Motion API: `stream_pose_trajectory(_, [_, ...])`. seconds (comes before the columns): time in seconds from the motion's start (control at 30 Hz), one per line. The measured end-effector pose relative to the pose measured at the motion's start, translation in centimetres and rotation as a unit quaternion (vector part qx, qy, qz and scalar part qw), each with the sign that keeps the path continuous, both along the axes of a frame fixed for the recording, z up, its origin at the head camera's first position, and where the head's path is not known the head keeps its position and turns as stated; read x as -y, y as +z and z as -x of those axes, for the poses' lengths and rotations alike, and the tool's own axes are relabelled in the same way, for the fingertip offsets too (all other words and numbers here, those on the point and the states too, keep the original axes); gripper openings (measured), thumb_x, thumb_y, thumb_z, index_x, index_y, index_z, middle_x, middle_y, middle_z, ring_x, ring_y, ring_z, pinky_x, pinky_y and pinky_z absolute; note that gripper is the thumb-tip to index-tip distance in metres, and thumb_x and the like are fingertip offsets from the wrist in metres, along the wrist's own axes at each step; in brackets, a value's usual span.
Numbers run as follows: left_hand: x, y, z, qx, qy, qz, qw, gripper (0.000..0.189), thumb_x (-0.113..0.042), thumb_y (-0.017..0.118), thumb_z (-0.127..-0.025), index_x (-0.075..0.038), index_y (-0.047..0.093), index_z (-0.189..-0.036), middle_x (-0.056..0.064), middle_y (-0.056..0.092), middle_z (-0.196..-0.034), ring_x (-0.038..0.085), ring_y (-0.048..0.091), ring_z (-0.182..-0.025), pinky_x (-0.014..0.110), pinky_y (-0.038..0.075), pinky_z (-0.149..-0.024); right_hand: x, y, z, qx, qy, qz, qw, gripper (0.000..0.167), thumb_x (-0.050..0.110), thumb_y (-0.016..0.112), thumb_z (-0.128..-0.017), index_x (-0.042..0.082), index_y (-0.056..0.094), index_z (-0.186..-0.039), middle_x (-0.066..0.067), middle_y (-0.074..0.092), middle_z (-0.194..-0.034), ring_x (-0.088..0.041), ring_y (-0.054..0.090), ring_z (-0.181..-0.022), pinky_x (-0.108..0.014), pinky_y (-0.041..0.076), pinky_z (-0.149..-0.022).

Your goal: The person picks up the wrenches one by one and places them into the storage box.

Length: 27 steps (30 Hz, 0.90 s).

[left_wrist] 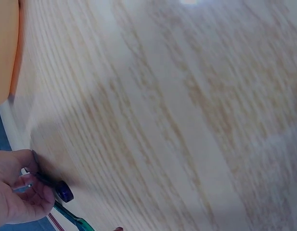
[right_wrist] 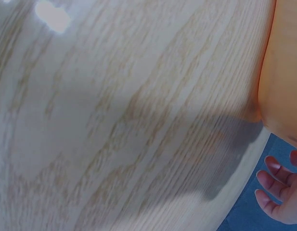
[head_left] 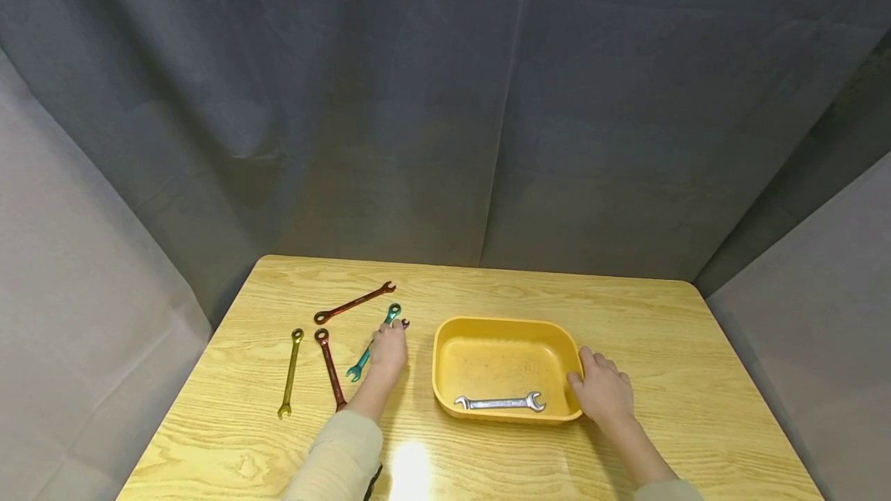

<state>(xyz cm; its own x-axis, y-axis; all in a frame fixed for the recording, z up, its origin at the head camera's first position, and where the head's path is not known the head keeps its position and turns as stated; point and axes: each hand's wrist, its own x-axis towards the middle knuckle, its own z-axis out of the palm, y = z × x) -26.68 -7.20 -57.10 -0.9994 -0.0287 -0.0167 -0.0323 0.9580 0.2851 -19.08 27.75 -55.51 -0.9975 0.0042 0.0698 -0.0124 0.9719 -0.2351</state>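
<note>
One purple wrench (left_wrist: 64, 191) is pinched in the left hand (head_left: 388, 348) beside the teal wrench (head_left: 359, 369), left on the bench (head_left: 661, 354), contact between them hard to tell; the right hand (head_left: 605, 390) grips the right rim of the yellow bin (head_left: 501, 329). Best raise the purple wrench straight up, bin steady

Tabletop (head_left: 696, 400) looked glossy grained wood, tray (head_left: 487, 362) smooth plastic, silver wrench (head_left: 499, 403) bright metal, purple wrench (left_wrist: 65, 191) and teal wrench (head_left: 364, 359) shiny metal, curtain (head_left: 404, 114) matt cloth.
</note>
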Motion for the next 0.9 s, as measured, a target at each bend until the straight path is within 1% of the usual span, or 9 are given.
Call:
stream_pose_trajectory(0.2, [0.09, -0.11, -0.10, -0.005, -0.001, -0.007, 1.0000, 0.033, 0.006, 0.059, -0.083, 0.004, 0.052, -0.114, 0.026, 0.055, -0.094, 0.037, 0.057, -0.084, 0.038, 0.053, -0.059, 0.04, 0.01, -0.04, 0.001, 0.002, 0.001, 1.0000, 0.046, 0.025, 0.051, -0.088, -0.001, 0.042, -0.124, -0.029, 0.052, -0.116, -0.046, 0.049, -0.104, -0.062, 0.038, -0.079])
stream_pose_trajectory(0.43, [0.23, -0.22, -0.16, -0.010, -0.003, -0.015, 0.9998, 0.032, 0.005, 0.059, -0.083, 0.003, 0.052, -0.114, 0.027, 0.054, -0.095, 0.038, 0.057, -0.084, 0.038, 0.053, -0.057, 0.02, -0.12, -0.03, -0.002, 0.002, 0.004, 1.0000, 0.045, 0.026, 0.051, -0.088, 0.000, 0.043, -0.123, -0.026, 0.054, -0.112, -0.044, 0.050, -0.101, -0.060, 0.039, -0.077])
stream_pose_trajectory(0.67, [0.28, -0.47, -0.21, -0.014, -0.004, -0.031, 0.9994, 0.030, 0.004, 0.059, -0.084, 0.003, 0.052, -0.113, 0.028, 0.054, -0.098, 0.040, 0.057, -0.088, 0.040, 0.053, -0.058, -0.03, -0.21, 0.01, 0.001, 0.003, 0.004, 1.0000, 0.044, 0.026, 0.051, -0.088, 0.000, 0.043, -0.123, -0.026, 0.054, -0.111, -0.044, 0.051, -0.100, -0.061, 0.039, -0.076])
stream_pose_trajectory(0.9, [0.37, -0.44, -0.37, -0.027, -0.016, -0.044, 0.9985, 0.033, 0.002, 0.059, -0.084, 0.003, 0.051, -0.116, 0.030, 0.054, -0.100, 0.042, 0.057, -0.088, 0.039, 0.054, -0.060, 0.06, 0.06, -0.12, 0.001, 0.003, 0.007, 1.0000, 0.044, 0.025, 0.052, -0.087, 0.000, 0.043, -0.122, -0.026, 0.054, -0.111, -0.044, 0.051, -0.100, -0.061, 0.039, -0.077])
